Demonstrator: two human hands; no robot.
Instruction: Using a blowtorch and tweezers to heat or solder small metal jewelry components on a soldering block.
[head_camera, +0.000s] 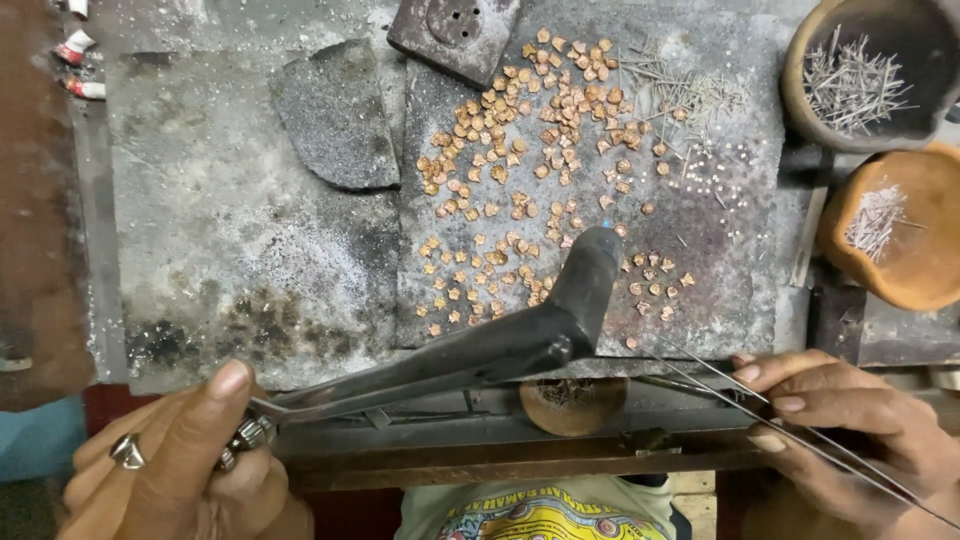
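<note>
The blowtorch (480, 350), a dark metal tube with a bent nozzle, runs from the lower left of the head view up toward the centre, its tip showing a small blue flame just above a scatter of small copper-coloured flower pieces (530, 150). The left hand (180, 460), at the lower left with a ring on one finger, is closed around the torch's thin rear end, thumb laid on top. The right hand (840, 430), at the lower right, has its fingers pressed together on long thin tweezers (740, 400), whose tips point up and left toward the pieces near the nozzle. The flower pieces lie spread over a dark grey slab (700, 260) in the upper middle of the frame, with thin wire bits (690, 95) and tiny pale beads toward its upper right. The slab rests on the sooty, pale table (220, 230). At the upper right, 2 clay bowls (900, 230) hold short metal pins. A small square metal block (455, 30) sits at the top centre, and a flat grey stone (335, 115) lies left of it.
</note>
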